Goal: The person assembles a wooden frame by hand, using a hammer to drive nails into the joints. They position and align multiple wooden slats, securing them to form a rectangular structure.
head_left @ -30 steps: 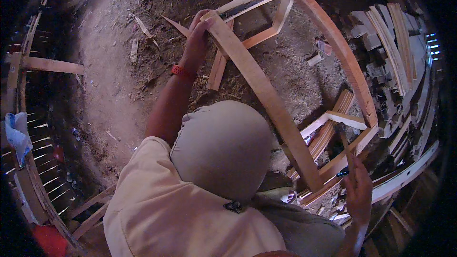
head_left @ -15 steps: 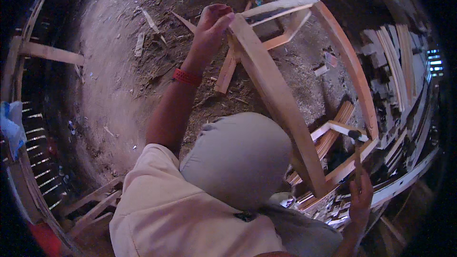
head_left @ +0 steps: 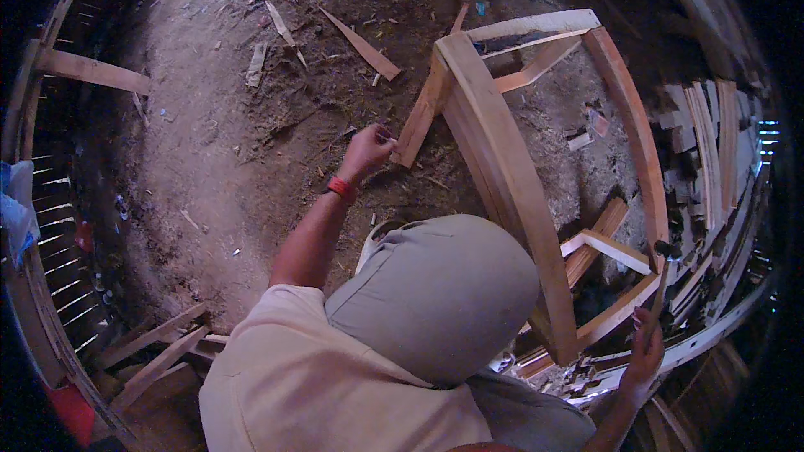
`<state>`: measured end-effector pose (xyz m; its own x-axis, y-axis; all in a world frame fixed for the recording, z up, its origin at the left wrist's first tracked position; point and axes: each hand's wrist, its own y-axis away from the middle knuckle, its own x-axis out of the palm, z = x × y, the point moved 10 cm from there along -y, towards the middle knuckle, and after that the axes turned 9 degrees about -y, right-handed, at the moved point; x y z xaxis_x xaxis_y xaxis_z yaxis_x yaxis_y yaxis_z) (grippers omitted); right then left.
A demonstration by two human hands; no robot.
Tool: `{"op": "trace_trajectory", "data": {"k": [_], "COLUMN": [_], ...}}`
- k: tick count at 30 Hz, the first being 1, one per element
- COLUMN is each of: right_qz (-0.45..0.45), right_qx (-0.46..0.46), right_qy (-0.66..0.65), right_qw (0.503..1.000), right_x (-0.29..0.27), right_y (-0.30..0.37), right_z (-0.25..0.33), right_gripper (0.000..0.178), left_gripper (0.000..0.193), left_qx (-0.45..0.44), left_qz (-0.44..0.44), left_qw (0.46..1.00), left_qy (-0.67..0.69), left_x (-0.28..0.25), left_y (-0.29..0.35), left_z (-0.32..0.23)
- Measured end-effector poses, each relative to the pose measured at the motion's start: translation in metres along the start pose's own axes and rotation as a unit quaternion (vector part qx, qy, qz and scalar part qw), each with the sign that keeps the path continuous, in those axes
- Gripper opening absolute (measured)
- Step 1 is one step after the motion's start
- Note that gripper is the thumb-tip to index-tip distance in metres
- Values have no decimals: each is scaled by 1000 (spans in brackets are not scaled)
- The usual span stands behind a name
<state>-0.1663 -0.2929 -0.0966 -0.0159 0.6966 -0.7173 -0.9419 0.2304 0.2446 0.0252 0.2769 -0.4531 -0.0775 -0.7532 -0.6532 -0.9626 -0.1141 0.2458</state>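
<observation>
A wooden frame (head_left: pixel 528 201) of thick planed bars leans upright in front of me, right of my bent knee (head_left: pixel 444 293). My left hand (head_left: pixel 368 153), with a red band on its wrist, is closed beside the lower end of a short wooden leg (head_left: pixel 420 115) on the frame's far left corner. Its fingertips are curled together; what they hold, if anything, is too small to make out. Low on the right, my right hand (head_left: pixel 643 347) is wrapped round the handle of a hammer (head_left: pixel 657 289). The dark hammer head is by the frame's near right corner.
Wood offcuts (head_left: pixel 362 46) and shavings lie on the dirt floor (head_left: pixel 209 134). Stacked boards (head_left: pixel 712 151) line the right side. Loose timber pieces (head_left: pixel 159 360) lie at lower left, near a slatted wall (head_left: pixel 63 243). A blue-white plastic bag (head_left: pixel 17 213) hangs at far left.
My left hand has let go of the frame's far corner and come down to the short leg's end. The hammer in my right hand has shifted slightly right. The view has shifted too.
</observation>
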Motion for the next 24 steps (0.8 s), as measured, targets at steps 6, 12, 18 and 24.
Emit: {"op": "trace_trajectory", "data": {"k": [6,12,18,24], "right_qz": [7,24,42,54], "right_qx": [2,-2,-27,-23], "right_qy": [-20,-7,16,9], "right_qw": [1000,1000,999,998], "right_x": [14,19,19,19], "right_y": [-4,-3,-2,-1], "right_z": [15,21,19,10], "right_gripper": [35,36,35,35], "left_gripper": [24,26,16,22], "left_qx": [64,35,50,57], "left_qz": [-33,-54,-30,-28], "left_qw": [989,988,986,983], "left_qy": [-127,-137,-158,-171], "left_x": [19,20,31,41], "left_y": [12,16,9,3], "left_z": [-15,-23,-12,8]}}
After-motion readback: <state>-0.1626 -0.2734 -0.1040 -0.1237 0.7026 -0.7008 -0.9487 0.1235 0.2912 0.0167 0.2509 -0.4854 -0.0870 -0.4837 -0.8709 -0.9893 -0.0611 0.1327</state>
